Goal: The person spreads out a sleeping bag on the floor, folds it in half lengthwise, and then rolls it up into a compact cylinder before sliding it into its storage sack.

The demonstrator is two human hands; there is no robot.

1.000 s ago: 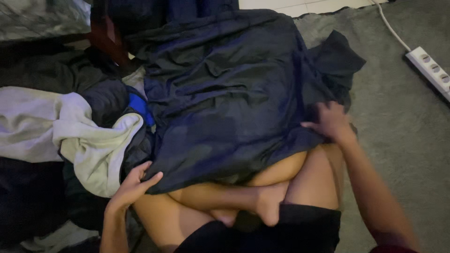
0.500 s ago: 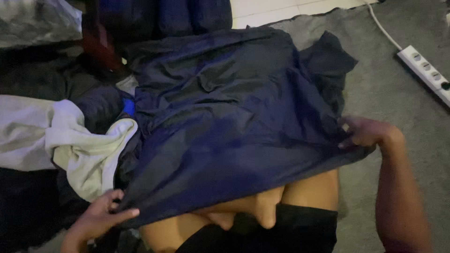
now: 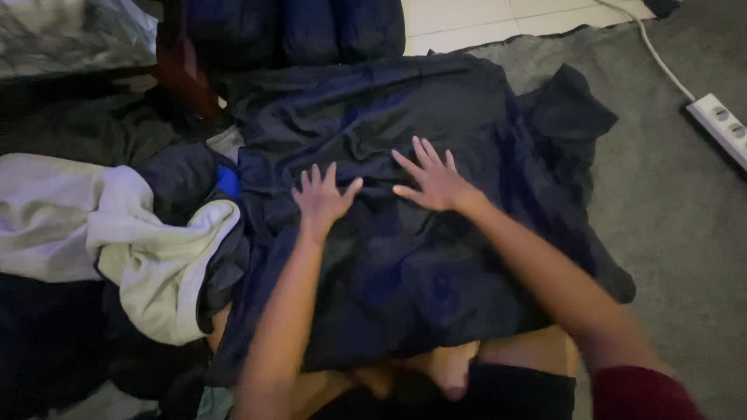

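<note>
The dark navy garment (image 3: 436, 233) lies spread flat across the person's folded legs and onto the grey carpet (image 3: 669, 257), its long axis running away from the body toward the far edge of the carpet, where the pale floor tiles (image 3: 482, 15) begin. Both hands rest on top of it near its middle, so the cloth lies directly under the fingers and reaches out from them on every side. The left hand (image 3: 323, 198) lies palm down with fingers splayed and grips nothing; the right hand (image 3: 432, 183), just beside it and a little farther out, is likewise flat and spread, grasping nothing. The right hand is nearer the garment's far end and its bunched right corner; the left is nearer the left edge. Beside that edge lies a heap of other clothes, among them a cream sweatshirt (image 3: 148, 257). A white power strip (image 3: 720, 124) sits well apart near the carpet's right edge.
</note>
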